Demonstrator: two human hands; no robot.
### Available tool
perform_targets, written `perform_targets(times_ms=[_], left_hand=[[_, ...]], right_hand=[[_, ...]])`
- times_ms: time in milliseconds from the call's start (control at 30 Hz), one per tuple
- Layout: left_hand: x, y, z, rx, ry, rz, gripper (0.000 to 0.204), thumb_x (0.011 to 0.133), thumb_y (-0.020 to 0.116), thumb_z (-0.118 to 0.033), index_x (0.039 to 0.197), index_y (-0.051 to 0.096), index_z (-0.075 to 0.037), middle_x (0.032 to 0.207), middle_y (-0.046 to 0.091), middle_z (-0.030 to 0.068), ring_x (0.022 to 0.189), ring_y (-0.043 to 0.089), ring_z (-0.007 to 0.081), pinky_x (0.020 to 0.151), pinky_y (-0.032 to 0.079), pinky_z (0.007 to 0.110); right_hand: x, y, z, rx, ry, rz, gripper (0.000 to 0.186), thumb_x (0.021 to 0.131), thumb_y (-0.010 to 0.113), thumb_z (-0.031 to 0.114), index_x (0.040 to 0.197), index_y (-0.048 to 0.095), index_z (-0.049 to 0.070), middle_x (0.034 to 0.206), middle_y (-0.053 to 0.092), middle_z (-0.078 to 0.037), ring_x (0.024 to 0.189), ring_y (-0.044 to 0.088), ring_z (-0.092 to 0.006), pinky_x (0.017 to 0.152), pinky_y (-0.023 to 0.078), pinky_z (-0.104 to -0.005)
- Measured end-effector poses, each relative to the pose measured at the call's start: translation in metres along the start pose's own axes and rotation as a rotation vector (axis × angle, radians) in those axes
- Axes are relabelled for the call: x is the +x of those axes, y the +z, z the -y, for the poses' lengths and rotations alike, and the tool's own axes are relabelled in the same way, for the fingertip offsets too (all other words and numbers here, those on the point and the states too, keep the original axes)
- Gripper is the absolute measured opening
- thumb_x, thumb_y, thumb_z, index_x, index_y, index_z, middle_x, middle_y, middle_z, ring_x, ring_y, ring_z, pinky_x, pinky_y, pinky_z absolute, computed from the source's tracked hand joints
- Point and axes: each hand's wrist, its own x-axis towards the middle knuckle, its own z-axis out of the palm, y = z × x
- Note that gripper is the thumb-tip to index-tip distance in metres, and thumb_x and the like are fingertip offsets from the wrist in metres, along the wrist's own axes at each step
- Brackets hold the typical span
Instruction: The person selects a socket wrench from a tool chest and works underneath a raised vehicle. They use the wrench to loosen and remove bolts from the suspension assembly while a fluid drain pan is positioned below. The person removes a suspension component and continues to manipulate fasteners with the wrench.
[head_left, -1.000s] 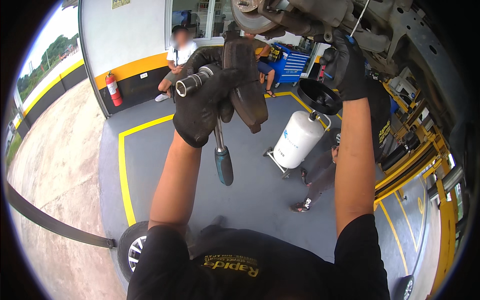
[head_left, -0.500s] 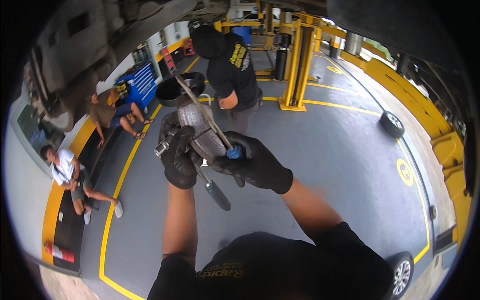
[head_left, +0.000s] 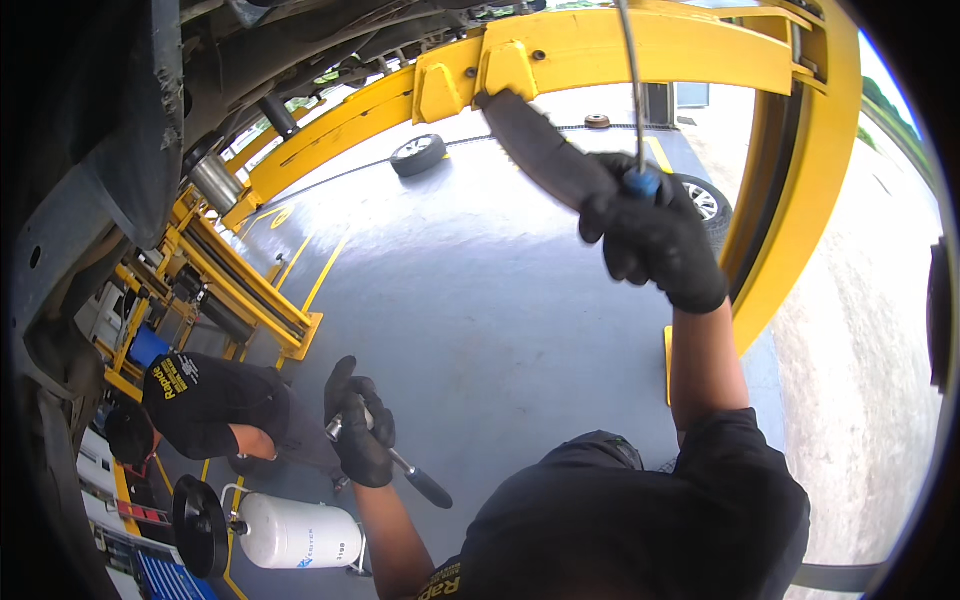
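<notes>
My right hand (head_left: 665, 245), in a black glove, is raised at the upper right, closed around a screwdriver (head_left: 641, 184) with a blue handle and its long shaft pointing up. The same hand grips one end of a curved, dark brake shoe (head_left: 548, 152), whose other end reaches up and left in front of the yellow beam. Lower down at centre left, my gloved left hand (head_left: 362, 440) is closed on a ratchet wrench (head_left: 430, 488). Its socket end shows between the fingers, and its dark grey handle sticks out below the palm.
A vehicle's underside (head_left: 150, 130) hangs overhead on the left. The lift's yellow beam (head_left: 640, 50) and post (head_left: 815, 190) stand ahead and right. Wheels (head_left: 418, 155) lie beyond. At lower left are a bending co-worker (head_left: 215, 400) and a white tank (head_left: 300, 530) with a black basin (head_left: 198, 525).
My view has swung to the right. My hands, close together at the brake shoe before, are now apart: the right raised with shoe and screwdriver, the left lower with the ratchet.
</notes>
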Motion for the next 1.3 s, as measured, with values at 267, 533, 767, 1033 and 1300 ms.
perform_targets(times_ms=[267, 533, 767, 1033, 1300], left_hand=[[0.003, 0.014, 0.016, -0.012, -0.116, 0.125, 0.045, 0.102, 0.063, -0.026, 0.139, 0.053, -0.003, 0.086, 0.058, 0.0025, 0.043, 0.041, 0.0051, 0.036, 0.03, 0.023], [-0.005, 0.0, 0.02, -0.015, -0.17, 0.091, 0.044, 0.101, 0.064, -0.027, 0.136, 0.054, -0.002, 0.082, 0.057, 0.0026, 0.042, 0.039, 0.0048, 0.036, 0.029, 0.022], [-0.009, -0.01, 0.031, -0.069, -0.189, 0.104, 0.051, 0.101, 0.065, -0.039, 0.133, 0.055, 0.0, 0.084, 0.06, 0.0062, 0.041, 0.042, 0.0056, 0.036, 0.03, 0.022], [-0.025, -0.003, 0.027, 0.011, -0.241, 0.198, 0.077, 0.094, 0.065, -0.064, 0.137, 0.055, 0.0, 0.107, 0.069, 0.0111, 0.044, 0.04, 0.0042, 0.04, 0.031, 0.02], [-0.093, -0.013, -0.065, 0.232, -0.052, -0.525, 0.011, 0.098, 0.071, -0.012, 0.096, 0.06, -0.01, 0.08, 0.059, -0.002, 0.067, 0.053, 0.0054, 0.057, 0.041, 0.021]], right_hand=[[0.115, -0.092, 0.098, -0.537, -0.177, -0.42, 0.011, 0.094, 0.066, 0.017, 0.094, 0.069, 0.006, 0.075, 0.063, -0.002, 0.054, 0.057, -0.0134, 0.049, 0.048, -0.0271], [0.183, -0.137, 0.068, -1.076, -0.609, -0.108, 0.023, 0.1, 0.061, 0.019, 0.12, 0.069, 0.011, 0.097, 0.073, -0.001, 0.085, 0.069, -0.0163, 0.069, 0.059, -0.0341], [0.033, -0.042, -0.012, -0.055, -0.489, -0.718, 0.029, 0.107, 0.055, 0.025, 0.108, 0.067, -0.001, 0.06, 0.056, -0.004, 0.039, 0.045, -0.0063, 0.036, 0.033, -0.0225], [-0.042, 0.143, -0.176, -0.286, 0.138, 0.632, 0.03, 0.095, 0.073, 0.021, 0.117, 0.062, 0.005, 0.066, 0.067, -0.009, 0.058, 0.068, -0.0224, 0.06, 0.052, -0.0368], [-0.026, 0.274, -0.131, -0.046, -0.302, 1.28, 0.043, 0.095, 0.07, 0.015, 0.132, 0.052, 0.003, 0.075, 0.069, -0.012, 0.068, 0.073, -0.0274, 0.066, 0.055, -0.0397]])
